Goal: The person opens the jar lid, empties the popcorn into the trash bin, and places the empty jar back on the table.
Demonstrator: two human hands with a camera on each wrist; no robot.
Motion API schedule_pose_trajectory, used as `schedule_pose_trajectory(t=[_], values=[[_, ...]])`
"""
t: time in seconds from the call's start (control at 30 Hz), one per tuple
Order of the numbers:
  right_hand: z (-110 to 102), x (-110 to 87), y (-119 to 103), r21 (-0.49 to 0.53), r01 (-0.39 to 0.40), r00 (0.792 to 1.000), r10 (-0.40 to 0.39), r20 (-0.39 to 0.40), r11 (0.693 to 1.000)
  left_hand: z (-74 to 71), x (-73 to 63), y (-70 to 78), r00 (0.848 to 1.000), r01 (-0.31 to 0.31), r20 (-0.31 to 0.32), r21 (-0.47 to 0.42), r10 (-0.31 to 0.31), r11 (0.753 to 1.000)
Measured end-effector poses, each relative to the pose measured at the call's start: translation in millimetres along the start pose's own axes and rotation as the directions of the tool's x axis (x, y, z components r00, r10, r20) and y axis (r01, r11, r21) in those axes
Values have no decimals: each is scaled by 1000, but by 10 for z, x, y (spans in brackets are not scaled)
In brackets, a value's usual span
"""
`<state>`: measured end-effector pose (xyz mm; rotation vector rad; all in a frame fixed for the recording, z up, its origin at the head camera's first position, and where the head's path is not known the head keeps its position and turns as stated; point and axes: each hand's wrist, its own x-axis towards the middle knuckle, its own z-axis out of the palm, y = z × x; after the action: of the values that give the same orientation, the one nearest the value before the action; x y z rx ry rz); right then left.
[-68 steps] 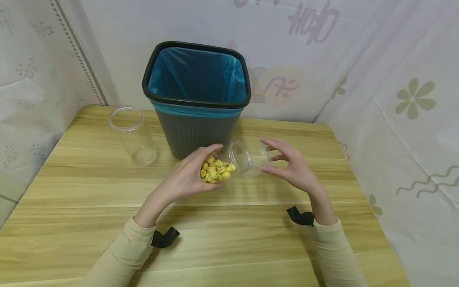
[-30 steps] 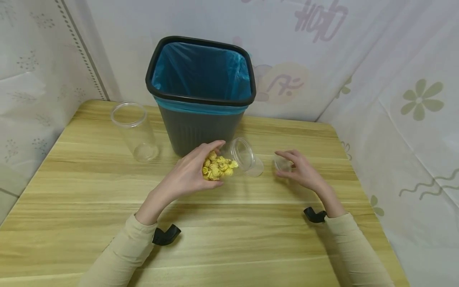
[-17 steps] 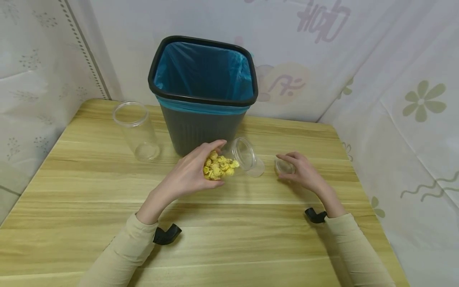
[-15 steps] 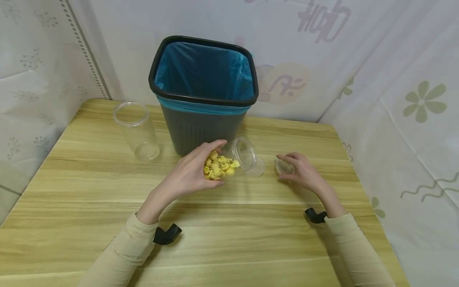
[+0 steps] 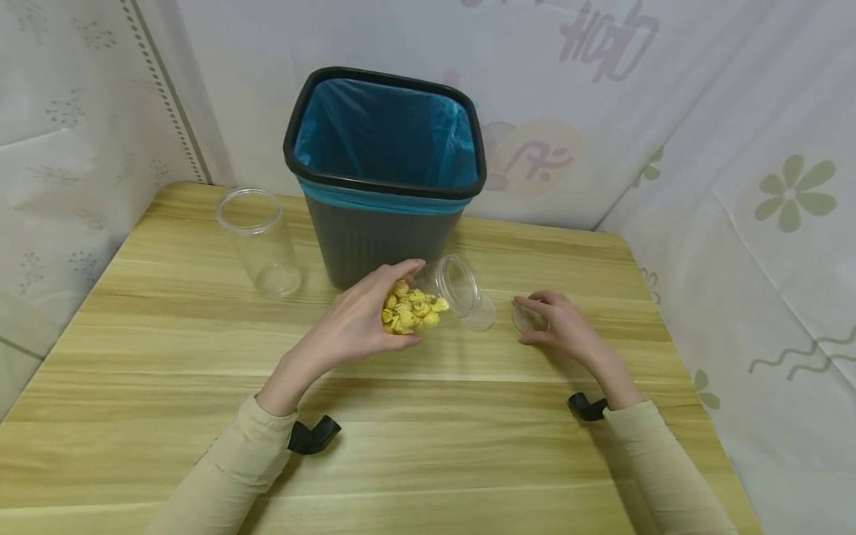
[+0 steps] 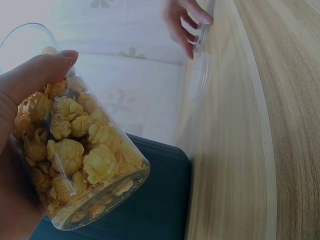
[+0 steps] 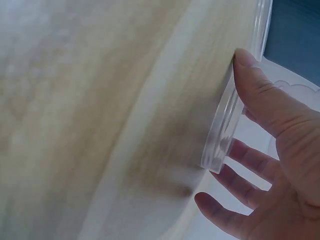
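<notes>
Yellow knobbly popcorn (image 5: 409, 308) in clear cylinder (image 6: 102, 204), left hand (image 5: 357, 319) gripping; right hand (image 5: 560, 325) pinching lid (image 7: 222, 127).

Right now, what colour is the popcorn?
Mostly yellow. The popcorn shows best in the left wrist view.

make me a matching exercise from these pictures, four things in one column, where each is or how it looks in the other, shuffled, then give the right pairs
Things
1. popcorn
2. bin
3. jar without popcorn
4. right hand

Places and states
A. standing upright to the left of the bin
B. holding a clear lid
C. inside the tilted jar in the left hand
D. lined with a blue bag

Pairs: 1-C, 2-D, 3-A, 4-B
</notes>
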<state>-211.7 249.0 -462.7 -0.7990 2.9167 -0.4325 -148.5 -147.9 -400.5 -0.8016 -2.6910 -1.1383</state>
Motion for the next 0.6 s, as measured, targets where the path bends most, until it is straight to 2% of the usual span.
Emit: schedule_pose_trajectory(t=[0.6], values=[[-24, 16, -61, 74, -63, 997, 67, -45, 995, -27, -21, 20, 1000, -2, -9, -4, 2, 1000]])
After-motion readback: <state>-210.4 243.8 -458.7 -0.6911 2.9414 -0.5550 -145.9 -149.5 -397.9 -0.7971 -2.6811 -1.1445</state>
